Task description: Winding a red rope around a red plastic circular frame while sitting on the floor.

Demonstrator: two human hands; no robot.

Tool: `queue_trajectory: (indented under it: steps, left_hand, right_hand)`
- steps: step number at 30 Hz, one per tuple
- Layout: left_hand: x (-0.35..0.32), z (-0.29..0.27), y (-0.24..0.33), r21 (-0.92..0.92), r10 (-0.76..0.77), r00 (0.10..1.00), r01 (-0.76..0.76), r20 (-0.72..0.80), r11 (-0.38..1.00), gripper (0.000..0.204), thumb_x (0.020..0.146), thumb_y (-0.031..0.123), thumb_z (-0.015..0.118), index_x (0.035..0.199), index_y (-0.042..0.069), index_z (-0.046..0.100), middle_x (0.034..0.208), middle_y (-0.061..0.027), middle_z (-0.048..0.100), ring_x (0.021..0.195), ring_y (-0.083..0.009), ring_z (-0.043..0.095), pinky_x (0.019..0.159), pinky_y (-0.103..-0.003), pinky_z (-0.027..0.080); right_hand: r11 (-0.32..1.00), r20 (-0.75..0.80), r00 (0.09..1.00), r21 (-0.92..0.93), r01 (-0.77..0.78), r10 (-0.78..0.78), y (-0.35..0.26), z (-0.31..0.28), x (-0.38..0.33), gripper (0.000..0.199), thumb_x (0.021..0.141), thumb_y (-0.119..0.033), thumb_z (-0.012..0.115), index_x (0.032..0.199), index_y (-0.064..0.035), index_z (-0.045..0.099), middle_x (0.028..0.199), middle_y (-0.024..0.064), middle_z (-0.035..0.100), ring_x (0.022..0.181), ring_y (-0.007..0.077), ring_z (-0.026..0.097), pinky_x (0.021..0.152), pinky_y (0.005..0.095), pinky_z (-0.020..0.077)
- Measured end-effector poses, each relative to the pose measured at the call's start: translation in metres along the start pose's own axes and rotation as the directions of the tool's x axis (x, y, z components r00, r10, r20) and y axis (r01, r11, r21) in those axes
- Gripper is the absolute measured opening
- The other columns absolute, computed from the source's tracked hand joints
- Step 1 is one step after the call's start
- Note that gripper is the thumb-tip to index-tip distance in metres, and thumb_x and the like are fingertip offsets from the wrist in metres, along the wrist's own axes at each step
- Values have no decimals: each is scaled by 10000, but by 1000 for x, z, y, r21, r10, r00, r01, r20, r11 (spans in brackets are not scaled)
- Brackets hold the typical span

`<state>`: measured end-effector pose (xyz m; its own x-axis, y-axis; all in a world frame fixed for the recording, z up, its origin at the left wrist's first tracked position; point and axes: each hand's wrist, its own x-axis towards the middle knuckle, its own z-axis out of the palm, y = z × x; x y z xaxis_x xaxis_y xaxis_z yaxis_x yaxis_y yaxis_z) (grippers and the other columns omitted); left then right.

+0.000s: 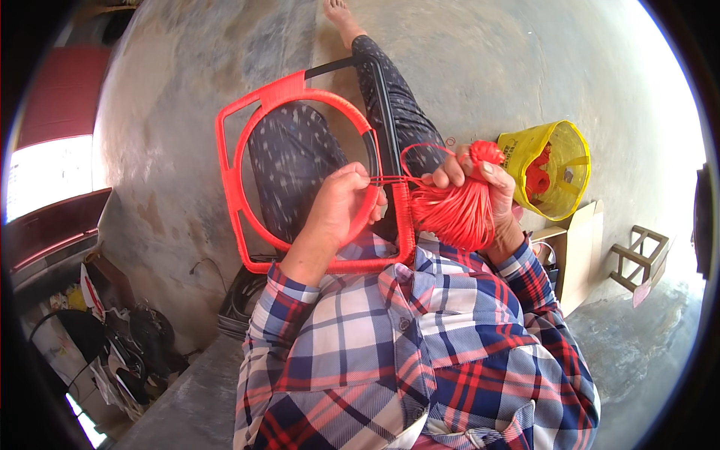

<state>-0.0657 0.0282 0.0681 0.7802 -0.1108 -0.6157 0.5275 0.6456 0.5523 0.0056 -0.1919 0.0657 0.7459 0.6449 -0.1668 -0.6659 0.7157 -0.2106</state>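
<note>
Left hand (339, 201) pinches red cord (391, 179) at red-wrapped black ringed frame (281, 90); right hand (500, 182) clamps stringy red bundle (459, 216) right of frame, likely for tension

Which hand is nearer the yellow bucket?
Right: the right hand grips red cord just left of the yellow bucket; the left hand is farther left, on the frame.

One left hand (337, 202), one right hand (491, 187), one square frame (360, 265), one ring (307, 94) inside it, one held hank of red cord (459, 217), one yellow bucket (517, 148), one cardboard box (583, 253), one small stool (633, 256) and one bare foot (341, 15) are visible.
</note>
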Motion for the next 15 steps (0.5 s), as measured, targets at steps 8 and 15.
queue_trajectory:
  steps: [8, 15]
  left_hand:
    - [1, 3, -5, 15, 19, 1000, -18, -23, 1000, 57, 831, 121, 488, 817, 79, 453, 667, -182, 616, 469, -243, 572, 443, -326, 472]
    - [2, -1, -10, 165, 42, 997, -32, -59, 986, 52, 807, 102, 469, 771, 67, 454, 662, -192, 611, 452, -238, 562, 430, -319, 486]
  right_hand:
    - [987, -131, 988, -130, -96, 78, -7, -19, -9, 120, 829, -125, 603, 829, -36, 522, 643, 57, 480, 612, 186, 488, 694, 352, 439]
    - [887, -9, 998, -457, -66, 69, -12, -10, -17, 159, 799, -127, 635, 837, 3, 551, 669, 74, 538, 649, 187, 531, 652, 321, 449]
